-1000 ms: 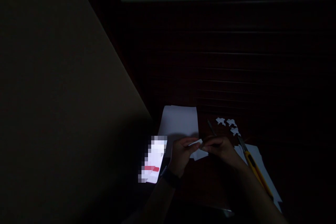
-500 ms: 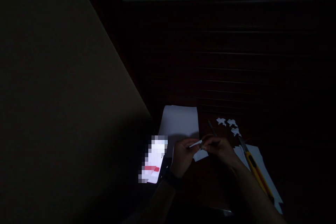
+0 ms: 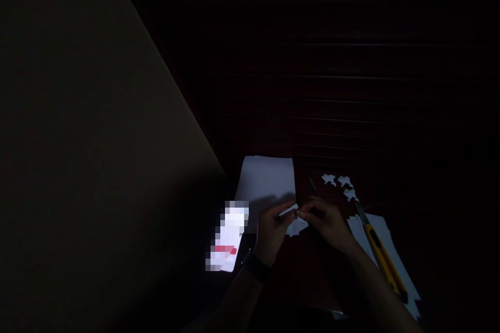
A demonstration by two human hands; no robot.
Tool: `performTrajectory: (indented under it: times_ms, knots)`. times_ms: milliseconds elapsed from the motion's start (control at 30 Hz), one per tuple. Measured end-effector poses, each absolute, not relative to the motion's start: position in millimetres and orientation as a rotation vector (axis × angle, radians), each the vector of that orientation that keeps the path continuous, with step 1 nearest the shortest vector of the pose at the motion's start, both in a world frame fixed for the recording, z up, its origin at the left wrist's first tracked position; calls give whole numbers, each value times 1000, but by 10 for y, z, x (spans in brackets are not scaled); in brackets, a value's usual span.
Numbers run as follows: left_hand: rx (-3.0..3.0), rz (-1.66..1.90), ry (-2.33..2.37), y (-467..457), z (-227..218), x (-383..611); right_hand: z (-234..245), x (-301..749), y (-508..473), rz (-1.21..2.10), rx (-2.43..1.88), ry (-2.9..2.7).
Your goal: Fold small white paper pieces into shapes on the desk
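A small folded piece of white paper (image 3: 298,227) is at the fingertips of both hands, above the dark table. My left hand (image 3: 270,234), with a dark band on its wrist, pinches the paper from the left between thumb and fingers. From the right, the closed thumb and fingertips of my right hand (image 3: 328,225) meet it. Dim light and the fingers hide part of the paper, so its exact folds cannot be made out. Behind my left hand lie white paper sheets (image 3: 269,174).
Left of my left hand is a phone (image 3: 234,229) with a bright screen. A thin pointed tool (image 3: 313,186) and several small folded paper pieces (image 3: 328,179) lie beyond my right hand. On the right, a yellow utility knife (image 3: 380,255) rests on white paper (image 3: 396,257).
The paper between my fingers has turned: its narrow white edge showed before, and now more of its face shows below the fingertips. Both hands stay nearly in place.
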State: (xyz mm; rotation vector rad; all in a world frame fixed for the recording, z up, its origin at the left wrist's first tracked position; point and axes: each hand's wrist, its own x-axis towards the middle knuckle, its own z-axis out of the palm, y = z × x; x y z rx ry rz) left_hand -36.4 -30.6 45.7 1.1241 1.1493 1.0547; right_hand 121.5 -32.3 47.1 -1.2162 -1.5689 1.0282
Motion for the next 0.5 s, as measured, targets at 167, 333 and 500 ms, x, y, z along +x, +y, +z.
performTrajectory:
  times_ms: [167,333,500]
  knots:
    - [1225,1063,1061,-303,423,-367,457,1194,-330,1036,-1220,-1565]
    - [1245,1104,1062,-289,383,-347,396,1163,-333,1026,-1305,-1520]
    - [1253,1099,1083,-280,388,-355,365,1157,-340,1043,-1330,-1503]
